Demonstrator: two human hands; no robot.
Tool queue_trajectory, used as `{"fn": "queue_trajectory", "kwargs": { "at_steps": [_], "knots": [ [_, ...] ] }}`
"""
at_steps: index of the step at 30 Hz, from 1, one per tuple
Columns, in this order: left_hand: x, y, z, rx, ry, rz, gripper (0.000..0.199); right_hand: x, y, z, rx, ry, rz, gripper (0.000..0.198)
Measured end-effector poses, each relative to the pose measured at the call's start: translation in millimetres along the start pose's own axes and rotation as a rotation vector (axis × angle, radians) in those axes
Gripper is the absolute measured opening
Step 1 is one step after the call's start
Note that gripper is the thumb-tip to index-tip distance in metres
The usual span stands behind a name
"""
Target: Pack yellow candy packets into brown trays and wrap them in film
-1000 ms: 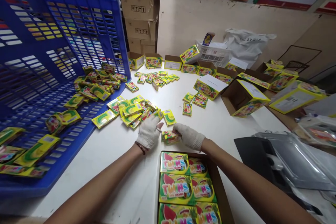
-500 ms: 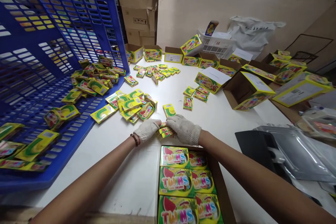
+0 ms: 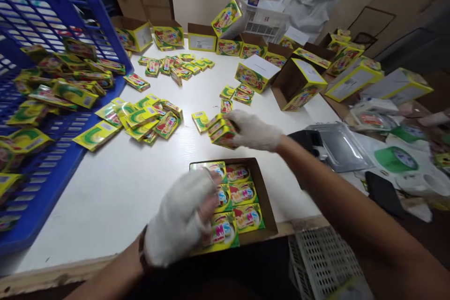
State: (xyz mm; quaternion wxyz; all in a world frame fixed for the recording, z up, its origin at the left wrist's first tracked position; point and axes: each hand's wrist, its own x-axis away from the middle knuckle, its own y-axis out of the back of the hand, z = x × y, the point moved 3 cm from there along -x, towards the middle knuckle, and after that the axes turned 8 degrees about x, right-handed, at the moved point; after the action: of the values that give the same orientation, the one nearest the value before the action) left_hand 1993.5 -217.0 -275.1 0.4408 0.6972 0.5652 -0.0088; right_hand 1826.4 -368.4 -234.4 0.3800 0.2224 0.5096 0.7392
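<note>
My right hand (image 3: 258,131), in a white fingerless glove, grips a small stack of yellow-green candy boxes (image 3: 221,130) just above the white table. A single candy box (image 3: 200,122) lies beside that stack. Below is an open carton (image 3: 266,201) with two columns of "TWINS" candy boxes (image 3: 248,218) packed face up. Over its left column hovers my left hand (image 3: 181,213), blurred, thumb and fingers apart with nothing seen between them; whether it touches the boxes I cannot tell. A loose pile of candy boxes (image 3: 140,117) lies to the left.
A blue crate (image 3: 66,150) with many candy boxes tilts onto the table's left side. Open display cartons (image 3: 298,84) line the back and right. Plastic packaging (image 3: 342,147) and green tape (image 3: 395,158) lie at right. A light plastic crate (image 3: 326,253) stands below the table edge.
My left hand has left the small stack and moved down over the packed carton. My right hand now holds the stack alone, tilted and lifted. The view has shifted down and right.
</note>
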Motion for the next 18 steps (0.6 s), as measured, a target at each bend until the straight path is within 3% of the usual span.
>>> {"fn": "queue_trajectory", "kwargs": {
  "at_steps": [3, 6, 10, 14, 18],
  "knots": [
    [24.6, -24.5, -32.5, -0.161, -0.171, 0.398, 0.042, 55.1, 15.2, -2.0, -0.503, -0.069, 0.239, 0.052],
    [37.7, -37.8, -28.8, -0.334, -0.140, 0.514, 0.046, 91.3, 0.2, 0.1, -0.738, -0.085, 0.519, 0.056],
    [43.0, -36.3, -19.0, -0.355, -0.172, 0.469, 0.041, 96.4, -23.1, 2.5, -0.457, 0.038, 0.705, 0.051],
    [45.1, -31.9, -19.3, -0.371, -0.204, 0.448, 0.037, 79.1, -40.8, 11.0, -0.084, 0.113, 0.875, 0.029],
    [47.0, -32.1, -18.9, -0.348, -0.232, 0.398, 0.035, 68.3, -59.9, 20.7, -0.030, 0.173, 1.073, 0.024]
  ]
}}
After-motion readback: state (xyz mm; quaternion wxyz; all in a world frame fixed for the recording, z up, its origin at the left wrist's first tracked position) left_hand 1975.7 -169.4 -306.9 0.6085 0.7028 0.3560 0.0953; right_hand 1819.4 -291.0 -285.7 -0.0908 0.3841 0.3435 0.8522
